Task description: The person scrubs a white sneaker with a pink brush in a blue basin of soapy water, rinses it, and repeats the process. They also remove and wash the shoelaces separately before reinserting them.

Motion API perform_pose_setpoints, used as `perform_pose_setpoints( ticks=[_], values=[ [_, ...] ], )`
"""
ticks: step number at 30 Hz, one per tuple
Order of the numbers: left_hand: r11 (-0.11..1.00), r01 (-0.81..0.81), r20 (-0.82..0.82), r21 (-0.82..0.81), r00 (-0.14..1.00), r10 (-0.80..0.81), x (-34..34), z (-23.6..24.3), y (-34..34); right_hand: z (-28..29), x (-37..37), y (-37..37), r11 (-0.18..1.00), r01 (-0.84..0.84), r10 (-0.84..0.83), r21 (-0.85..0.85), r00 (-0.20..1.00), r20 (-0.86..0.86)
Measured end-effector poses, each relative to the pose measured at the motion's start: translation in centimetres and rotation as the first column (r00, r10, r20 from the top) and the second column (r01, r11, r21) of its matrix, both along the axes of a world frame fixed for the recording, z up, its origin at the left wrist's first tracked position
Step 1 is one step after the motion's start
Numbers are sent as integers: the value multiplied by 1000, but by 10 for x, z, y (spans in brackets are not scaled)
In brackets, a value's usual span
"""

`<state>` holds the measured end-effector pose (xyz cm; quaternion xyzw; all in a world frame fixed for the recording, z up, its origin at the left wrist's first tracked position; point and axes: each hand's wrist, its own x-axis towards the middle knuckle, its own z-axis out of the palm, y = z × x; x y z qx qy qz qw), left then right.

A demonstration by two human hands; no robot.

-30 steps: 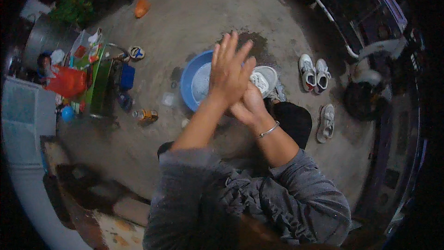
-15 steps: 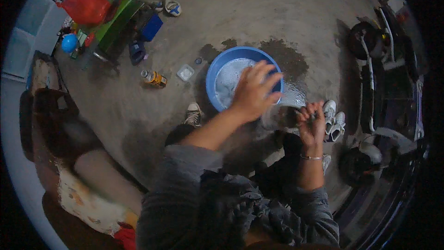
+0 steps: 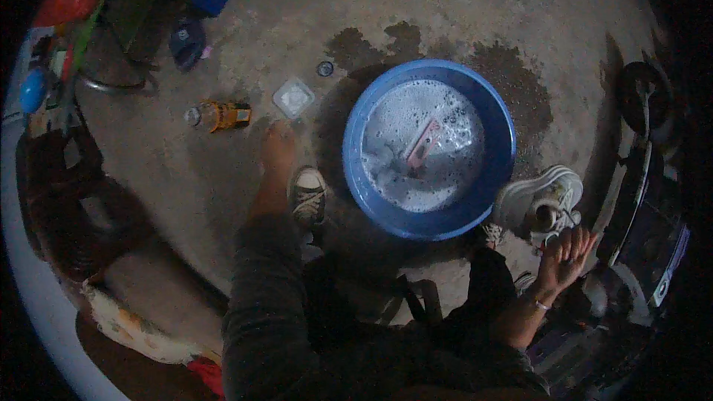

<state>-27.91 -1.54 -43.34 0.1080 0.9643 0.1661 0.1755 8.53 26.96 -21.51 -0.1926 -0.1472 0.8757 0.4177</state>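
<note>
A blue plastic basin [image 3: 355, 156] of sudsy water stands on the floor in front of me. A pink oblong piece [image 3: 423, 142] lies in the suds, its kind unclear. My left hand [image 3: 278, 147] is low on the left, just below a small clear square container [image 3: 293, 97] and beside a bottle with a yellow-orange label [image 3: 226, 116]. Its fingers are smeared and dim. To the right of the basin my right hand [image 3: 564, 260] has its fingers curled, close to white shoes [image 3: 558, 187]. Whatever is in those fingers is hard to make out.
A small round dark lid [image 3: 324, 68] lies beyond the container. My canvas shoe [image 3: 308, 197] is between left hand and basin. Wet patches [image 3: 512, 78] darken the floor. Dark furniture [image 3: 82, 215] lines the left; dark equipment [image 3: 631, 200] stands right.
My left hand has left the basin and dropped to the left, near the bottle. My right hand has moved right and down, past the basin. The view has come closer to the floor.
</note>
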Motion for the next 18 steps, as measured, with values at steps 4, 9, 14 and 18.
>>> perform_pose_setpoints(
  ticks=[4,9,14,18],
  values=[
    [986,147,-120,76,983,-138,-23,-76,5,-5,-9,5,992,97,-82,-83,983,164],
    [964,264,-352,-25,900,-256,-46,-96,10,-30,-21,16,995,21,-5,-101,987,162],
    [918,271,-159,-291,932,-325,-67,-94,26,-41,-44,17,990,22,2,-138,985,171],
    [890,290,-84,-353,937,-339,-78,-104,28,-45,-54,20,993,-16,36,-117,984,176]
  ],
)
